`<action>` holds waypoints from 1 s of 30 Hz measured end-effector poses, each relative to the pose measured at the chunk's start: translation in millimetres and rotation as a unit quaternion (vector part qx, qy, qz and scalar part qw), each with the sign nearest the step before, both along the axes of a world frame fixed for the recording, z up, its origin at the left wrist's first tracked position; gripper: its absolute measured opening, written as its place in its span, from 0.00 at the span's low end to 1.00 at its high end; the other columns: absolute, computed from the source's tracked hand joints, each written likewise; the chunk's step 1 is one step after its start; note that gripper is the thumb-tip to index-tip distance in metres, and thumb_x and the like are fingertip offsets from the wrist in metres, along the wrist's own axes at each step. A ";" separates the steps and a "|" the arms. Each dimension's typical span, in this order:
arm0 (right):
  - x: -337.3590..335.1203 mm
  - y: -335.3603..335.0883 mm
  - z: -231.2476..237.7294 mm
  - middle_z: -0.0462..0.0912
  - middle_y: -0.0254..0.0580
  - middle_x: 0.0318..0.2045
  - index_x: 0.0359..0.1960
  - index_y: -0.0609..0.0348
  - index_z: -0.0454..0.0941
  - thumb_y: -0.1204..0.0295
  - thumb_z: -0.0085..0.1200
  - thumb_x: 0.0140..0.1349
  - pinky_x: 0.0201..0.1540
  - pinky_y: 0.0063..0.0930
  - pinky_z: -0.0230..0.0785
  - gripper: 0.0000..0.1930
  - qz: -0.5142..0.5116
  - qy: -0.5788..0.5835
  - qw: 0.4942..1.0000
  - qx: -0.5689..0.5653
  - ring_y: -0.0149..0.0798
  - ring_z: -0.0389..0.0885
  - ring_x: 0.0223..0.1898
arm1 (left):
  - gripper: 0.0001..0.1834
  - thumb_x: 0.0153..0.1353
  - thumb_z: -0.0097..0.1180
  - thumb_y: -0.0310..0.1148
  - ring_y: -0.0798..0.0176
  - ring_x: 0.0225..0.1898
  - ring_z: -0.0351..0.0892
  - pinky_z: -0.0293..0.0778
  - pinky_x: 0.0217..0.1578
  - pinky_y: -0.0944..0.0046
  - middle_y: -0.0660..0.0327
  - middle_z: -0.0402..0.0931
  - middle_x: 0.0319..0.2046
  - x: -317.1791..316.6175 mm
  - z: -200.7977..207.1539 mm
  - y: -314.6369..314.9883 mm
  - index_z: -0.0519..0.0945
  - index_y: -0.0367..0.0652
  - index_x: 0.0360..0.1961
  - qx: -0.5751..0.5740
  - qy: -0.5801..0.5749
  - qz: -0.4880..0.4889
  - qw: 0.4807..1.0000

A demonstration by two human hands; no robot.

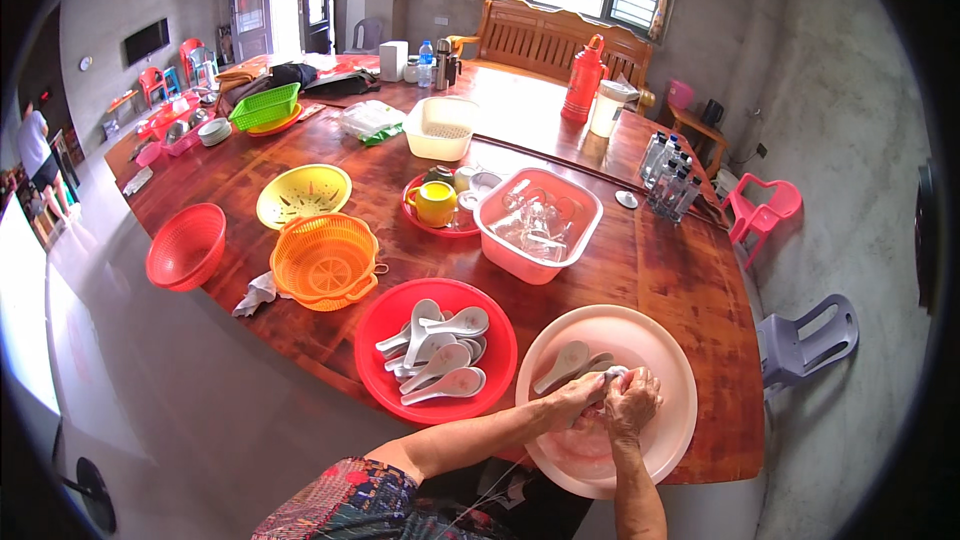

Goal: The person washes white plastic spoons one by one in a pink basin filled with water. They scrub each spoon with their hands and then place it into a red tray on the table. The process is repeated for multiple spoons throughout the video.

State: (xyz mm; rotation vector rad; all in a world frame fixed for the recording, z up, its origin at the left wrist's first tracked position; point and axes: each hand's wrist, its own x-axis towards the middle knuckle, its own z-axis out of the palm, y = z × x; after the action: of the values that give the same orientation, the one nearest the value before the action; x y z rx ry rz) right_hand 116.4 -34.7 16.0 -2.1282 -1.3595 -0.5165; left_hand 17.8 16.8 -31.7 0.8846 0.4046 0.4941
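Hands (636, 404) are gripping a cloth (617, 372) over the basin (678, 370), seemingly washing, spoons (563, 366) lying at its ten o'clock, the next move probably calling for one freed hand.

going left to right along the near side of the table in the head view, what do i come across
Red basket → orange basket → red dish of spoons → pale basin, with the left hand then the right hand over it.

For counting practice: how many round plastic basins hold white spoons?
2: a red round plastic basin, front centre; a pale pink round plastic basin to its right, under left hand and right hand.
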 end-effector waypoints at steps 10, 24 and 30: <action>26.1 -46.5 -30.4 0.79 0.52 0.35 0.40 0.54 0.77 0.70 0.47 0.53 0.41 0.47 0.71 0.13 0.189 0.039 0.800 -0.567 0.52 0.79 0.39 | 0.16 0.67 0.39 0.38 0.73 0.38 0.68 0.64 0.38 0.72 0.63 0.72 0.40 -9.6 41.2 -10.0 0.69 0.42 0.51 0.081 0.054 0.114 0.989; 10.8 -4.1 13.9 0.73 0.46 0.23 0.25 0.63 0.72 0.79 0.52 0.49 0.29 0.33 0.67 0.03 0.198 0.183 0.963 -0.013 0.42 0.75 0.24 | 0.22 0.64 0.41 0.47 0.72 0.31 0.69 0.65 0.20 0.74 0.64 0.70 0.43 -2.7 14.4 -2.2 0.63 0.52 0.57 -0.059 0.036 0.084 0.994; 0.8 9.0 -8.0 0.72 0.45 0.23 0.25 0.63 0.70 0.80 0.51 0.50 0.29 0.35 0.67 0.03 0.216 0.258 0.941 0.031 0.42 0.74 0.25 | 0.20 0.65 0.34 0.53 0.72 0.25 0.68 0.62 0.17 0.73 0.67 0.70 0.31 -2.4 21.5 -2.2 0.67 0.52 0.46 -0.097 -0.023 0.042 0.994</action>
State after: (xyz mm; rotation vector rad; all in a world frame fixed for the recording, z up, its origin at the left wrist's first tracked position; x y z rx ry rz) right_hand 117.2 -25.6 7.9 -1.6700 -1.4031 0.1670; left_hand 15.5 14.6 -10.1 0.6687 0.4417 0.5425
